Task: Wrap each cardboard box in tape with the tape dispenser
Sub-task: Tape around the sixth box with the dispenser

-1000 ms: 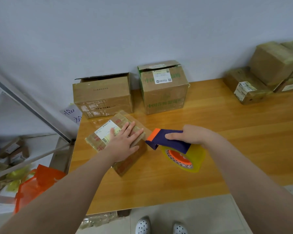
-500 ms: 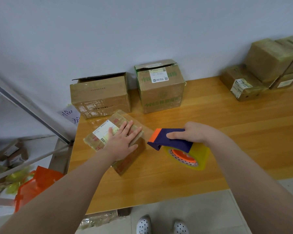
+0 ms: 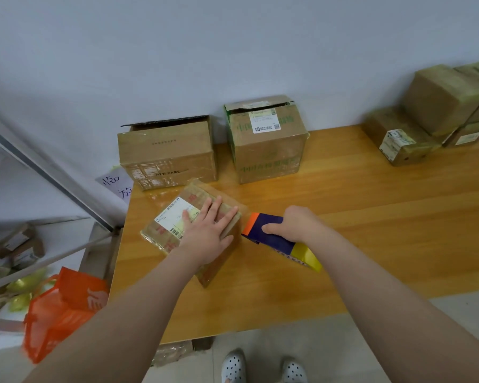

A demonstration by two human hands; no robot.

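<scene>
– Two qs, going L to R. Skipping the orange bag (image 3: 58,308) on the floor way off to the left of the left forearm. The small cardboard box (image 3: 197,193) is right under the left hand (image 3: 208,236). How's it gonna handle & where do I grab it?

– Looks light imo, flat-ish & not big, so I'd bet it skates on that glossy table (image 3: 371,217) unless it's pinned. The surface looks shiny, like there's tape on it, so prob slippery to pinch. Cardboard should be stiff at the edges & corners, tho the middle of the top might give a bit. Left hand lies flat on top, fingers straight & spread, pressing down, not curled round anything. Good hold for a tape pass. To flip it I'd take it by the two long edges.

– Ok & the tape dispenser (image 3: 271,236)?

– Just right of the left hand's fingertips. Its orange nose is v close to the box's right side, cant tell if it's touching. Right hand (image 3: 293,223) is clamped over the navy body from above, fingers curled round it. The yellow tape roll (image 3: 307,257) pokes out on the wrist side. Rigid plastic by the look of it, so hold the body & keep off the nose end.

– Other boxes?

– Open-topped box (image 3: 166,153) beyond the left hand, green-print box (image 3: 266,142) beyond the gap between the hands, both by the wall. A stack of boxes (image 3: 426,114) sits well off to the right of the right hand, and they look taped.
</scene>
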